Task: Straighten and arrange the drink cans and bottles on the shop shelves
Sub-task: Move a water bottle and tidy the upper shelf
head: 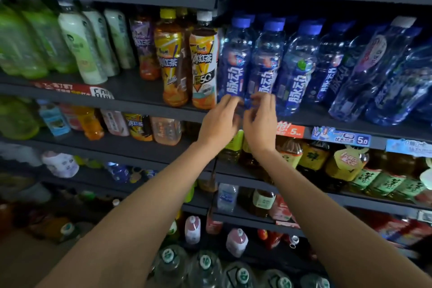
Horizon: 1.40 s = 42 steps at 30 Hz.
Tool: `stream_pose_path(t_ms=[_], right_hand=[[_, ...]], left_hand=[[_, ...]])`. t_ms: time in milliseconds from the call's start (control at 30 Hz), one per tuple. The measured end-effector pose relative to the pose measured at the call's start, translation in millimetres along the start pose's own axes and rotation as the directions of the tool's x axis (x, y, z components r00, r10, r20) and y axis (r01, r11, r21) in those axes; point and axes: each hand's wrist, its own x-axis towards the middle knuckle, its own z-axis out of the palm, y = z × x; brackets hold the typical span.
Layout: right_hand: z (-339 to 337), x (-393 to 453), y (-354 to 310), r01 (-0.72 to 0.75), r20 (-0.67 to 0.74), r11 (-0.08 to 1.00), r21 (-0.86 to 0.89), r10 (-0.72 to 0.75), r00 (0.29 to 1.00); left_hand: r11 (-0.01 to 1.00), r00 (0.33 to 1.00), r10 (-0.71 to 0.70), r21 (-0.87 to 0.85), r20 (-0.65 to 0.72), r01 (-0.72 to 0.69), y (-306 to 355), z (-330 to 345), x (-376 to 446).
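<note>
Both my hands are raised side by side at the foot of the blue bottles — my left hand [218, 121] and right hand [260, 121] have fingers loosely curled, and I cannot tell whether they grip anything. Just above them stand three upright clear blue plastic bottles with blue caps [265, 63], further ones leaning at the right. Left of these, on the same dark shelf [140, 91], stand two orange iced-tea bottles [174, 61] — both full.

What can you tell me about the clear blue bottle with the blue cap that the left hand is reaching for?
The clear blue plastic bottle with a blue screw cap stands upright at the left end of its row, beside an orange iced-tea bottle. Its dark blue label carries white characters. It sits at the dark shelf's front edge. The left hand's fingertips are at its base; actual contact is unclear.
</note>
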Motion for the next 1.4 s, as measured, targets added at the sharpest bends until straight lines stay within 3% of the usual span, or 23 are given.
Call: stream_pose_path(t_ms=[100,200,267,400,500,667,933,1133,1267,1400], right_hand=[[30.8,-40.7,-7.2,0.013,0.157,1.0,-0.019,-0.01,0.987],[81.3,-74.5,-24.1,-0.062,0.337,0.997,-0.037,0.071,0.939],[125.1,-96.8,-40.5,-0.107,0.5,0.991,-0.081,0.133,0.856],[224.0,-156.1,-71.0,-0.225,0.744,0.95,-0.215,0.309,0.592],[296.8,-210.4,-81.9,-0.333,0.751,0.901,-0.279,0.421,0.509],[395.0,-261.7,-85.8,-0.539,0.695,0.767,-0.349,0.598,0.4],[504.1,-278.5,-21.8,-0.771,0.57,0.568,-0.289,0.749,0.338],[567.2,-289.3,38.9,-0.751,0.587,0.642,-0.151,0.67,0.454],[596.7,-280.3,44.1,-0.716,0.611,0.693,-0.088,0.605,0.511],[584.8,-284.1,19.6,-0.713,0.52,0.698,-0.068,0.635,0.571]], left_hand=[[0.994,0.992,-0.084,0.07,0.092,0.078,-44.0,-10.2,-54.6],[0.97,0.961,-0.23,0.114,0.153,0.214,-97.2,-30.7,-102.2],[0.94,0.925,-0.335,0.136,0.178,0.314,-139.4,-47.0,-131.1],[0.855,0.786,-0.518,0.206,0.338,0.475,-239.9,-77.9,-193.7],[0.79,0.695,-0.6,0.159,0.396,0.592,-320.1,-100.8,-240.1],[0.657,0.584,-0.719,0.096,0.378,0.747,-419.1,-125.2,-276.1],[0.54,0.512,-0.766,-0.042,0.389,0.84,-514.3,-66.7,-263.2],[0.388,0.468,-0.805,-0.273,0.364,0.88,-572.5,12.3,-235.8],[0.407,0.491,-0.786,-0.284,0.375,0.868,-591.3,27.6,-232.7],[0.449,0.524,-0.739,-0.271,0.424,0.852,-566.3,9.3,-249.0]])
